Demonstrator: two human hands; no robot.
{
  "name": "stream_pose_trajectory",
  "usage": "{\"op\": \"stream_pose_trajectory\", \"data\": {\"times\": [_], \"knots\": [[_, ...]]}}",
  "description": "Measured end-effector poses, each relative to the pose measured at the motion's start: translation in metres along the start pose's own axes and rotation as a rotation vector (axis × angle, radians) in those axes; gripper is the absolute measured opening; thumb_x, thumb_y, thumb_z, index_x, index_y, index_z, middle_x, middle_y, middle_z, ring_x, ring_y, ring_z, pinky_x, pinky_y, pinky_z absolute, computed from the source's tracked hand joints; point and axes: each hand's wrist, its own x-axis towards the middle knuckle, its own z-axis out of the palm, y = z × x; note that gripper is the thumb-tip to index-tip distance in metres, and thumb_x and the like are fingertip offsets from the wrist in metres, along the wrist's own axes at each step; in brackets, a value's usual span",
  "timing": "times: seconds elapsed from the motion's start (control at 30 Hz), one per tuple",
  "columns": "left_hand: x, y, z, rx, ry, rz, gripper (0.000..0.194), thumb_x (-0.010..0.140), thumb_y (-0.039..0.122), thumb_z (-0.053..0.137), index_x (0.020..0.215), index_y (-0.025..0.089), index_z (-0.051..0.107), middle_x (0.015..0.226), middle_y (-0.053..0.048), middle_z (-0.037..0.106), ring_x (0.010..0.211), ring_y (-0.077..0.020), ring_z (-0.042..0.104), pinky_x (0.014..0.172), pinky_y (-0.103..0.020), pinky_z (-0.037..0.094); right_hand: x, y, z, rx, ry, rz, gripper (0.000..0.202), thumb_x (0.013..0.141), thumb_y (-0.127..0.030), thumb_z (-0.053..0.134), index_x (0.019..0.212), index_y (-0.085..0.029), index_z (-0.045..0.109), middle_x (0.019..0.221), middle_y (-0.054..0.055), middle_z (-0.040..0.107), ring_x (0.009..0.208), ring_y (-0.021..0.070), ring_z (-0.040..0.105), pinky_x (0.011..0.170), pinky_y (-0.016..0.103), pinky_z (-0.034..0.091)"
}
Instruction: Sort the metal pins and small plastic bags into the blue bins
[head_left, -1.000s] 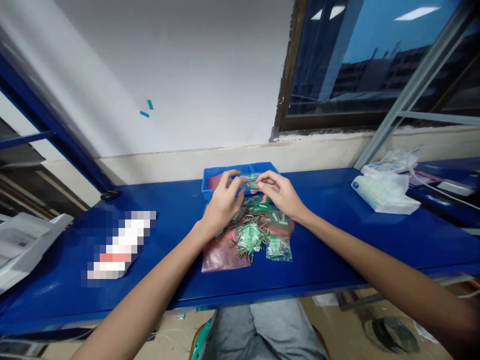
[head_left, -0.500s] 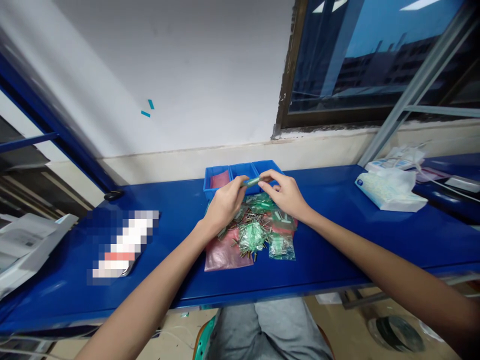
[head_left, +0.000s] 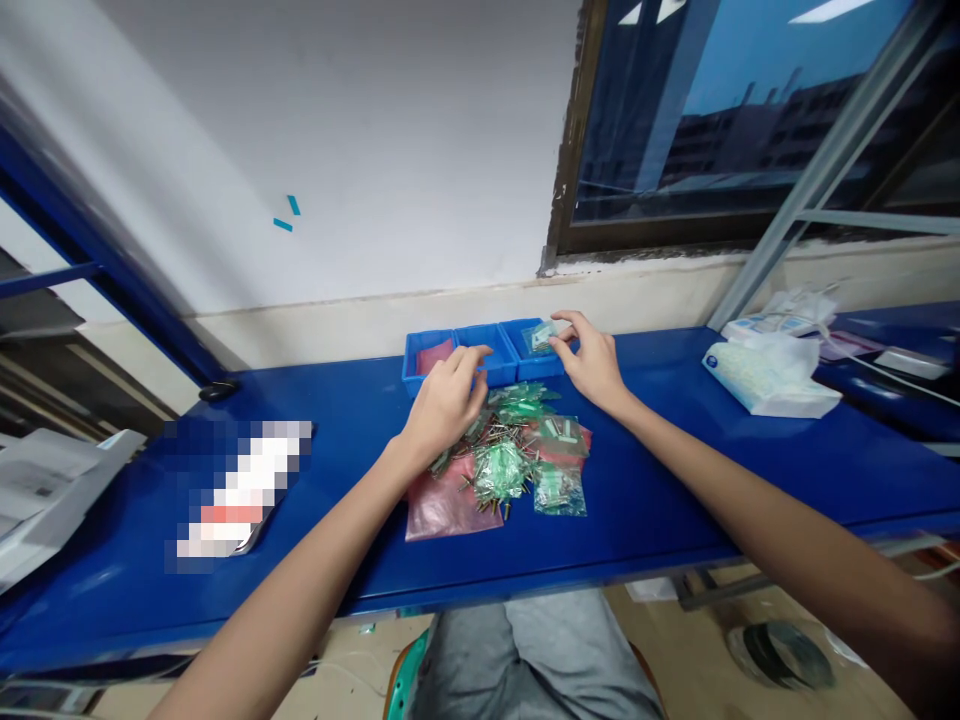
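My right hand [head_left: 592, 365] is at the right blue bin [head_left: 559, 362], its thumb and index finger at the edge of a small clear plastic bag [head_left: 538, 338] with pale pieces inside. The bag hangs over or rests in that bin; its underside is hidden. My left hand [head_left: 446, 405] is bent over the front of the middle blue bin [head_left: 495, 352], fingers apart and holding nothing. Below the hands lie a heap of loose metal screw-like pieces [head_left: 495, 503], a green-tinted clear bag [head_left: 501, 470], other small filled bags [head_left: 559, 488] and a pink plastic bag [head_left: 450, 508].
The left blue bin [head_left: 409, 370] holds pink plastic [head_left: 435, 355]. A blurred-out flat object [head_left: 244, 490] lies left on the blue table [head_left: 645, 520]. A tissue pack [head_left: 772, 375] is at right, white boxes [head_left: 52, 510] at far left. Wall and window stand behind.
My hands have parted. The right hand has moved away and to the right with the small bag, over the right bin. The left hand has let go of the bag and stayed near its place.
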Motion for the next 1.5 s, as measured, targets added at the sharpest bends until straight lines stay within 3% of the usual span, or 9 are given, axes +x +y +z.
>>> {"op": "stream_pose_trajectory", "data": {"times": [0.1, 0.43, 0.57, 0.73, 0.9, 1.1, 1.33, 1.5], "knots": [[0.000, 0.000, 0.000, 0.014, -0.007, -0.003, 0.029, 0.098, 0.012, 0.044, 0.126, 0.016, 0.049, 0.114, -0.012, 0.063, 0.099, -0.0210, 0.062, 0.090, -0.040, 0.050, -0.003, 0.009, 0.002, -0.070, -0.029, -0.054, 0.039, 0.091, -0.027, 0.052, 0.129, -0.022, 0.059, 0.087, 0.006, 0.070, 0.081, 0.0247, 0.065, 0.079, 0.038, 0.048], [0.000, 0.000, 0.000, 0.048, -0.050, -0.007, 0.025, 0.098, 0.013, 0.046, 0.121, 0.017, 0.052, 0.111, -0.011, 0.062, 0.096, -0.0219, 0.062, 0.087, -0.039, 0.051, -0.004, 0.015, 0.011, -0.158, -0.143, -0.135, 0.038, 0.093, -0.022, 0.046, 0.128, -0.017, 0.061, 0.091, 0.009, 0.071, 0.093, 0.0301, 0.059, 0.084, 0.042, 0.045], [0.000, -0.002, 0.001, 0.062, -0.065, -0.010, 0.025, 0.097, 0.012, 0.046, 0.121, 0.017, 0.053, 0.110, -0.011, 0.062, 0.096, -0.0222, 0.062, 0.086, -0.040, 0.052, -0.005, 0.017, 0.012, -0.182, -0.184, -0.106, 0.039, 0.093, -0.020, 0.044, 0.129, -0.019, 0.061, 0.095, 0.009, 0.072, 0.095, 0.0308, 0.058, 0.086, 0.043, 0.043], [-0.001, -0.001, 0.001, 0.072, -0.080, -0.018, 0.025, 0.098, 0.013, 0.046, 0.121, 0.016, 0.052, 0.110, -0.011, 0.062, 0.097, -0.0222, 0.062, 0.086, -0.039, 0.052, -0.005, 0.012, 0.010, -0.158, -0.131, -0.053, 0.045, 0.092, -0.017, 0.043, 0.134, -0.022, 0.057, 0.092, 0.008, 0.072, 0.095, 0.0299, 0.059, 0.086, 0.042, 0.041], [0.001, -0.001, 0.000, 0.076, -0.081, -0.024, 0.025, 0.098, 0.014, 0.046, 0.122, 0.016, 0.052, 0.109, -0.011, 0.062, 0.098, -0.0222, 0.062, 0.087, -0.039, 0.052, -0.003, 0.013, 0.016, -0.151, -0.154, -0.004, 0.031, 0.093, -0.020, 0.045, 0.113, -0.022, 0.069, 0.092, 0.007, 0.074, 0.097, 0.0290, 0.061, 0.086, 0.041, 0.041], [0.001, -0.004, 0.000, 0.082, -0.095, -0.028, 0.024, 0.098, 0.013, 0.046, 0.121, 0.015, 0.054, 0.109, -0.011, 0.062, 0.096, -0.0221, 0.062, 0.086, -0.039, 0.052, -0.004, 0.021, 0.020, -0.302, -0.191, -0.026, 0.032, 0.095, -0.041, 0.050, 0.087, -0.024, 0.076, 0.097, 0.008, 0.075, 0.101, 0.0330, 0.056, 0.083, 0.044, 0.036], [0.002, -0.009, -0.005, 0.074, -0.196, 0.000, 0.021, 0.098, 0.014, 0.046, 0.112, 0.016, 0.061, 0.104, -0.009, 0.063, 0.092, -0.0207, 0.064, 0.086, -0.036, 0.053, -0.005, 0.023, 0.019, -0.345, -0.209, -0.082, 0.037, 0.097, -0.042, 0.049, 0.086, -0.020, 0.077, 0.104, 0.011, 0.072, 0.104, 0.0336, 0.052, 0.081, 0.045, 0.038], [0.002, -0.012, -0.006, 0.143, -0.200, -0.016, 0.022, 0.097, 0.015, 0.048, 0.111, 0.014, 0.065, 0.103, -0.010, 0.064, 0.093, -0.0223, 0.063, 0.087, -0.037, 0.053, -0.005, 0.017, 0.014, -0.434, -0.238, -0.089, 0.037, 0.098, -0.043, 0.047, 0.091, -0.021, 0.076, 0.102, 0.011, 0.073, 0.104, 0.0348, 0.052, 0.082, 0.046, 0.036]]}}
